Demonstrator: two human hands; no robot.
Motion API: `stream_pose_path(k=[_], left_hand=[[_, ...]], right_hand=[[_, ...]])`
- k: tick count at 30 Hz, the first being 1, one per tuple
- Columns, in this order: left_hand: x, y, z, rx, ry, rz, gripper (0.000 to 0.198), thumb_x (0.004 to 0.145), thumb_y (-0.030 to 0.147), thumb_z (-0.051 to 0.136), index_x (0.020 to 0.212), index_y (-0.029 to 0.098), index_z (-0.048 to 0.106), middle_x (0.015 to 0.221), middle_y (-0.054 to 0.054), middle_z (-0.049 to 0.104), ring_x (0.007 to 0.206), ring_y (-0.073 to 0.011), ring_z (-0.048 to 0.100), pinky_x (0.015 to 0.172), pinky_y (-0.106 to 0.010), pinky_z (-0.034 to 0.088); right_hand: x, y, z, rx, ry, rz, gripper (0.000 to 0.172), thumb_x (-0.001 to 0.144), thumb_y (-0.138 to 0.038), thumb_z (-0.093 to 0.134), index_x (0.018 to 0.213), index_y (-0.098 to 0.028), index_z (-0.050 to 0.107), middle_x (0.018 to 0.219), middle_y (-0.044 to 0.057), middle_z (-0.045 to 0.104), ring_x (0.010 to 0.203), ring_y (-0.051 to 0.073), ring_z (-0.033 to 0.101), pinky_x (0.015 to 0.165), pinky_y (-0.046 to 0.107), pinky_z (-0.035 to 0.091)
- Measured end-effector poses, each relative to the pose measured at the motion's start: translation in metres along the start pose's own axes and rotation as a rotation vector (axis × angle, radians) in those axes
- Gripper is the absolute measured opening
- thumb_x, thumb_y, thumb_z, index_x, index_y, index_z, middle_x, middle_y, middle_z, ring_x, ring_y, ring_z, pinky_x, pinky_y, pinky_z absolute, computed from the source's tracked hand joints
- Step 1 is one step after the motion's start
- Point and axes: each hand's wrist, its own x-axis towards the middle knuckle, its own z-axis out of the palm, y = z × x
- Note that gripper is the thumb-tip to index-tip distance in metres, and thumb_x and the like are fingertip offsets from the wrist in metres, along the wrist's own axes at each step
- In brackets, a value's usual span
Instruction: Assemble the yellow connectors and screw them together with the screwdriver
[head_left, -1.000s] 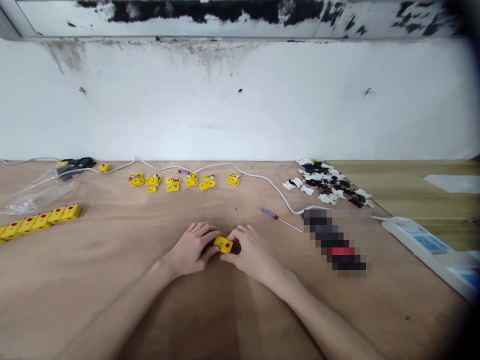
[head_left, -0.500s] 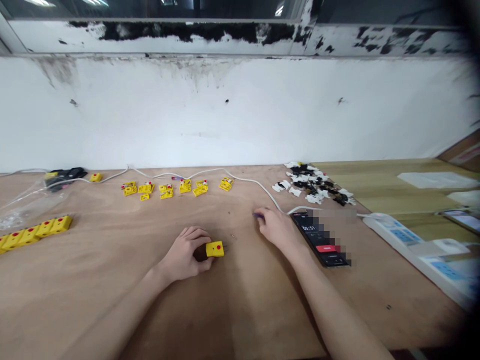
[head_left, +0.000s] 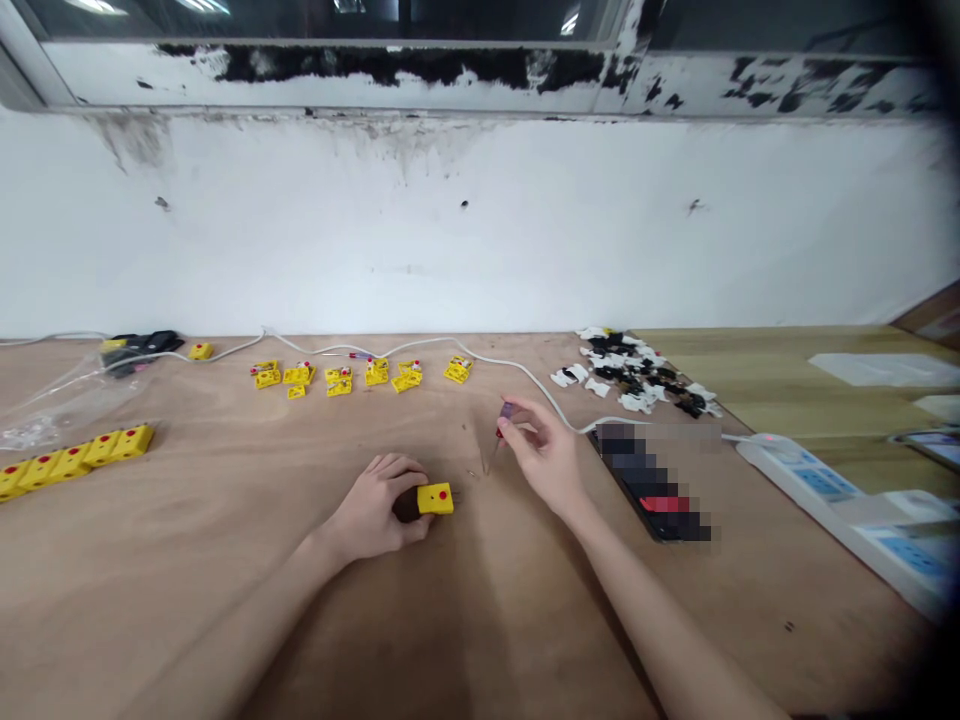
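A yellow plug-like block (head_left: 436,498) with a red dot and metal prongs on its right end is gripped between the thumb and fingers of my left hand (head_left: 380,507). To the right, my right hand (head_left: 541,452) pinches a small screwdriver (head_left: 507,411) by its purple and red handle. Its thin shaft slants down to the left, the tip close to the tabletop. A tiny metal piece (head_left: 471,473), perhaps a screw, lies between the block and that tip.
Opened yellow casings (head_left: 339,381) line the back, beside another screwdriver (head_left: 360,355). Finished-looking yellow blocks (head_left: 73,463) form a row at left. A white cable (head_left: 517,366) crosses behind. Black and white pieces (head_left: 637,372), a phone (head_left: 652,490) and a power strip (head_left: 817,480) are on the right.
My right hand has lifted the screwdriver from the table and turned its shaft downward. The left hand keeps hold of the yellow block. The whole view has shifted slightly.
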Motion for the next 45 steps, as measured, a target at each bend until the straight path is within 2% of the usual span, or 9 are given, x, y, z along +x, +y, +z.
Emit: stream_pose_path(k=[7,10,14,19,21,25,34,40,45], left_hand=[[-0.001,0.0,0.002,0.005,0.007,0.007,0.034,0.075,0.027,0.072,0.109,0.023,0.066,0.111,-0.007,0.067,0.104,-0.026,0.062,0.093,-0.043,0.048],[-0.001,0.002,0.0,0.003,-0.007,0.002,0.033,0.078,0.033,0.073,0.108,0.023,0.066,0.112,-0.008,0.066,0.104,-0.0262,0.061,0.094,-0.043,0.047],[-0.002,0.005,-0.004,-0.015,-0.015,-0.017,0.047,0.08,0.046,0.073,0.119,0.023,0.061,0.118,-0.01,0.064,0.108,-0.0277,0.06,0.096,-0.045,0.047],[-0.003,0.009,-0.004,-0.093,0.054,-0.044,0.045,0.088,0.04,0.067,0.129,0.023,0.057,0.123,-0.01,0.064,0.113,-0.0258,0.059,0.098,-0.043,0.048],[-0.003,0.012,-0.001,-0.137,0.075,-0.033,0.039,0.09,0.037,0.066,0.126,0.024,0.061,0.12,-0.009,0.066,0.11,-0.024,0.061,0.097,-0.041,0.049],[-0.004,0.017,0.007,-0.219,0.12,-0.015,0.014,0.095,0.027,0.059,0.104,0.024,0.07,0.105,-0.004,0.072,0.096,-0.0183,0.066,0.09,-0.036,0.05],[-0.002,0.016,0.015,-0.232,0.261,0.0,0.008,0.09,0.029,0.07,0.087,0.022,0.069,0.088,-0.001,0.075,0.083,-0.0162,0.069,0.08,-0.033,0.051],[-0.001,0.015,0.016,-0.14,0.373,0.094,0.01,0.084,0.022,0.075,0.079,0.021,0.066,0.076,0.001,0.075,0.071,-0.0143,0.07,0.071,-0.03,0.051],[-0.002,0.014,0.017,-0.105,0.385,0.107,0.01,0.084,0.022,0.074,0.077,0.021,0.067,0.072,0.002,0.074,0.066,-0.0135,0.069,0.068,-0.029,0.05]], right_hand=[[-0.007,-0.004,0.011,-0.012,-0.019,-0.003,0.032,0.087,-0.04,0.068,0.114,-0.022,0.065,0.098,0.006,0.067,0.08,0.018,0.067,0.079,0.035,0.058],[-0.007,-0.011,0.01,0.039,0.039,-0.029,0.034,0.085,-0.041,0.071,0.113,-0.022,0.065,0.097,0.006,0.068,0.081,0.019,0.067,0.077,0.035,0.058],[-0.008,-0.018,0.01,0.111,0.084,-0.029,0.035,0.085,-0.041,0.072,0.114,-0.023,0.065,0.09,0.004,0.068,0.078,0.019,0.067,0.077,0.036,0.057],[-0.015,-0.023,0.021,0.24,0.091,0.02,0.034,0.083,-0.04,0.073,0.112,-0.024,0.064,0.089,0.003,0.067,0.077,0.019,0.067,0.075,0.037,0.059],[-0.02,-0.024,0.027,0.28,0.076,0.035,0.034,0.083,-0.04,0.074,0.111,-0.025,0.064,0.09,0.003,0.068,0.079,0.019,0.067,0.074,0.036,0.059],[-0.028,-0.026,0.035,0.343,0.025,0.087,0.035,0.082,-0.04,0.075,0.112,-0.024,0.063,0.09,0.004,0.067,0.079,0.02,0.067,0.074,0.038,0.062],[-0.028,-0.03,0.034,0.419,0.065,0.079,0.032,0.081,-0.035,0.077,0.11,-0.025,0.066,0.09,0.003,0.067,0.079,0.018,0.066,0.071,0.034,0.062],[-0.033,-0.035,0.037,0.432,0.008,0.071,0.029,0.082,-0.031,0.078,0.109,-0.025,0.068,0.091,0.003,0.069,0.081,0.017,0.067,0.073,0.032,0.062],[-0.039,-0.033,0.038,0.384,-0.043,0.004,0.027,0.087,-0.027,0.073,0.114,-0.026,0.067,0.094,0.004,0.07,0.081,0.017,0.07,0.075,0.032,0.063]])
